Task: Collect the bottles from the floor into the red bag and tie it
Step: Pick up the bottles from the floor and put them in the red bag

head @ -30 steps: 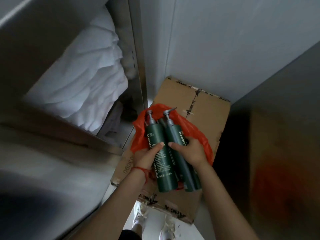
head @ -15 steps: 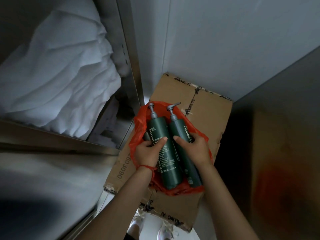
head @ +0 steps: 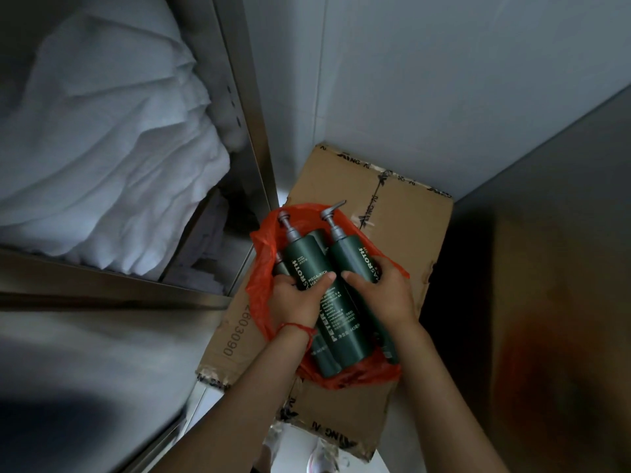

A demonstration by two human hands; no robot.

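Green bottles point(head: 336, 302) between both gripping hands, over red bag point(head: 264, 268).

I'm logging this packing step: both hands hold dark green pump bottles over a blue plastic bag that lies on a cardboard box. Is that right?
Not quite: the bag is red, not blue, as the head view shows. The rest stands: the left hand and the right hand hold dark green pump bottles over it, and it lies on the cardboard box.
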